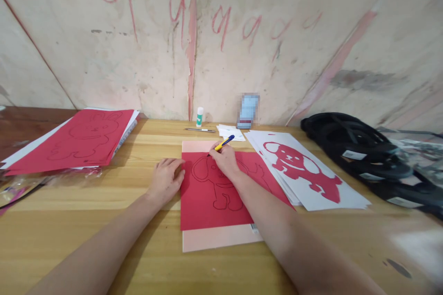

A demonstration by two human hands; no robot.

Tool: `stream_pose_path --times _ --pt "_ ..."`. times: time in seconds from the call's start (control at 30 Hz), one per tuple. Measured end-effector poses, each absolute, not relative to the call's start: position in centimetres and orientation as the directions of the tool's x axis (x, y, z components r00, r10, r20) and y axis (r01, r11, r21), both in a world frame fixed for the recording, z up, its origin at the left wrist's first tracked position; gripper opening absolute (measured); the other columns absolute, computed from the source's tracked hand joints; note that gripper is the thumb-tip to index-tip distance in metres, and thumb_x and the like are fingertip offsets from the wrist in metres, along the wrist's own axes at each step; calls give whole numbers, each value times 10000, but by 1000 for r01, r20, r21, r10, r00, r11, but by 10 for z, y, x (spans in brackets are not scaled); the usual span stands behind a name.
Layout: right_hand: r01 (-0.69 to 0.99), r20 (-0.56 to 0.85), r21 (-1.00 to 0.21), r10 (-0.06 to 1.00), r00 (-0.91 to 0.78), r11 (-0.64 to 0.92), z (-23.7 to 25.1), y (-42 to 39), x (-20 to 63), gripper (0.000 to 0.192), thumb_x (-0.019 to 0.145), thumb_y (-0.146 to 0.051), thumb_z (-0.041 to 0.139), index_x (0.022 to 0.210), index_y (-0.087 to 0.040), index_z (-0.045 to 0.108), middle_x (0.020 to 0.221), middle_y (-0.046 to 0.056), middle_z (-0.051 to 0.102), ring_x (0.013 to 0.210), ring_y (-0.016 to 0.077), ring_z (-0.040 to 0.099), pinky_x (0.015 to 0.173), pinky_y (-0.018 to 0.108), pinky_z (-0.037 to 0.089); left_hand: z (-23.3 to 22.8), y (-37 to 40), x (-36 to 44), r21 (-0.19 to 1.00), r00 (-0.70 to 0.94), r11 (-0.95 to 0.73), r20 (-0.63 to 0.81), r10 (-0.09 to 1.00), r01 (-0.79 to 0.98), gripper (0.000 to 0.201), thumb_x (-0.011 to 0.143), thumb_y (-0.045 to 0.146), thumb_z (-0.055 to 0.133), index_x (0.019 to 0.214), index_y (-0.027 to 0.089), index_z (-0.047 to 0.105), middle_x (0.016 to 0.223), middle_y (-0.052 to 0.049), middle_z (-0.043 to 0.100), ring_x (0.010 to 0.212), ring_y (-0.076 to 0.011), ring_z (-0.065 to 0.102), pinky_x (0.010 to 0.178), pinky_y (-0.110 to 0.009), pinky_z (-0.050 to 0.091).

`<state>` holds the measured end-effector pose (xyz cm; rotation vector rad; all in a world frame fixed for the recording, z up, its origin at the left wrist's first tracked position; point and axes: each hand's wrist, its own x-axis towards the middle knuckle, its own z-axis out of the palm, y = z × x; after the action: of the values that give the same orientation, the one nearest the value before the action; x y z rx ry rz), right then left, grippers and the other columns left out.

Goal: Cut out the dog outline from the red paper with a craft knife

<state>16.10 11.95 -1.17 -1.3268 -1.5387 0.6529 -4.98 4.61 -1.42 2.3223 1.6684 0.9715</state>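
Note:
A sheet of red paper [204, 216] with a dark outline of a dog-like animal lies on a pale pink sheet or board [221, 240]. My right hand [224, 159] grips a yellow pen with a blue end [224, 142]. The pen leans to the right, its dark tip at the top of the drawn head. My forearm hides the right part of the drawing. At the paper's left edge rests my left hand [166, 179], fingers loosely bent, thumb apart, holding nothing.
Left is a stack of red paper [93, 138] bearing another drawing. White sheets with a red dog cutout [297, 161] lie right, beside black mesh items [353, 152]. A glue stick [200, 117], slim pen [200, 130], paper scraps [230, 132] and phone [248, 110] stand near the wall.

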Motion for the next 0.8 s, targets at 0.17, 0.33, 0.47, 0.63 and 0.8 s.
stream_pose_path --times 0.17,0.33,0.47,0.63,0.8 --pt "433 318 -862 947 55 264 -13 120 161 66 635 -253 517 618 -195 542 501 -18 515 532 148 505 528 248 376 -14 46 -50 460 190 -391 424 886 797 257 811 209 545 1041 214 661 1039 -63 688 982 -243 584 907 -399 422" --pt "426 318 -863 947 40 272 -13 120 162 61 637 -248 517 613 -198 540 499 -17 513 532 149 501 528 252 363 -14 47 -50 470 200 -402 421 885 786 250 809 209 544 1029 213 663 1038 -62 692 980 -245 586 897 -395 432" --pt "422 321 -863 947 30 279 -12 119 162 62 636 -248 513 607 -198 535 498 -18 509 526 147 492 527 253 354 -16 47 -51 475 205 -410 425 882 779 254 808 203 546 1037 205 656 1039 -64 690 979 -245 585 899 -394 434" --pt "422 318 -861 948 15 282 -10 117 161 60 637 -248 512 614 -197 536 500 -20 511 521 144 487 526 253 352 -15 47 -51 475 210 -415 425 880 776 251 808 192 547 1034 209 654 1035 -61 692 980 -245 586 902 -396 434" --pt "411 311 -868 950 11 279 -10 117 161 69 633 -256 508 613 -196 537 490 -19 512 518 146 489 531 255 357 -14 46 -50 467 211 -417 432 877 780 253 805 178 551 1034 193 658 1026 -68 694 967 -250 591 893 -401 443"
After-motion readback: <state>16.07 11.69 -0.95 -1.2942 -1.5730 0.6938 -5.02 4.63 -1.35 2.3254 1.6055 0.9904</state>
